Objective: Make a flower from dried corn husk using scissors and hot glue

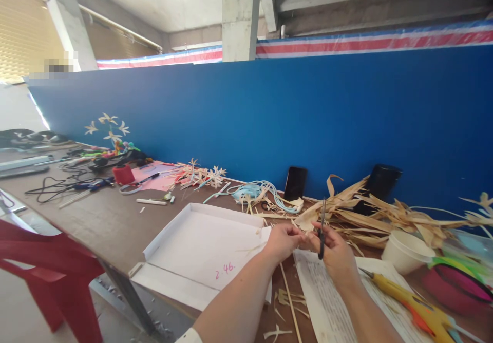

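Over the right part of the brown table, my left hand (283,241) is closed, its fingertips pressed together. Whatever they pinch is too small to make out. My right hand (337,253) meets it at the fingertips and is wrapped around scissors (322,230) with dark handles, the blades pointing up. Just behind both hands lie dried corn husks (379,212), pale brown and in long strips. A white open box lid (173,276) with "2.46." written in pink lies left of my left forearm. Under my right forearm is a printed sheet (314,291).
A yellow glue gun (412,302), a white cup (406,250) and a pink bowl (456,284) stand at the right. A phone (296,183) leans on the blue partition (246,112). Husk flowers (208,176), cables (61,186) and a red chair (50,281) are leftward.
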Demonstrator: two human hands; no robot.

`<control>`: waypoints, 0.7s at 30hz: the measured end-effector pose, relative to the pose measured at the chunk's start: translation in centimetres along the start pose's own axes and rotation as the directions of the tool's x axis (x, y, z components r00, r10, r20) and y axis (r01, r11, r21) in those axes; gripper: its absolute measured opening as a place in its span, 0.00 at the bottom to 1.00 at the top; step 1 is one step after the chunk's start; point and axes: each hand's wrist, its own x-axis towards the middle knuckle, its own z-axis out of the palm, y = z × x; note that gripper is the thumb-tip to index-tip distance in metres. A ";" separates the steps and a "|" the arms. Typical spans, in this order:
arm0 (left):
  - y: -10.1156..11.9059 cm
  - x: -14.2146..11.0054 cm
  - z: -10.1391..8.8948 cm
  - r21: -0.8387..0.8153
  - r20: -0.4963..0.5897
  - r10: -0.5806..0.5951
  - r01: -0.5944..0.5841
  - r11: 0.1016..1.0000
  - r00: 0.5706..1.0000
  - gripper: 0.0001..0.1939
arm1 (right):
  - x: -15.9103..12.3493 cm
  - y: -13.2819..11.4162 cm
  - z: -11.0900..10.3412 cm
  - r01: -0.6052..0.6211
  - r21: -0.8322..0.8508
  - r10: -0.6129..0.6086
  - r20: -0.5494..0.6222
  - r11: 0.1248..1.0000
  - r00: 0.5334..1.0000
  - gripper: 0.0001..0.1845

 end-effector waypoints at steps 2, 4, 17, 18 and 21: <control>-0.2 0.2 0.0 -0.015 -0.020 0.017 -0.017 1.000 1.000 0.10 | -0.1 -0.1 0.1 -0.008 -0.001 0.008 -0.011 1.000 1.000 0.34; -0.3 0.3 0.1 -0.028 -0.028 0.029 -0.030 0.999 0.999 0.11 | -0.1 -0.2 0.2 -0.015 0.000 0.015 -0.013 1.000 1.000 0.34; 0.3 0.2 -0.3 -0.225 -0.047 -0.035 0.023 0.974 0.998 0.12 | -0.5 -0.4 0.3 -0.067 -0.051 0.069 0.036 0.996 0.997 0.28; 0.4 0.3 -0.5 -0.263 -0.056 -0.029 0.013 0.965 0.998 0.12 | -0.6 -0.5 0.5 -0.093 -0.063 0.098 0.077 0.994 0.992 0.27; 0.7 0.5 -1.0 -0.344 -0.095 -0.005 -0.028 0.939 0.995 0.13 | -1.1 -0.7 0.9 -0.145 -0.119 0.169 0.221 0.982 0.960 0.26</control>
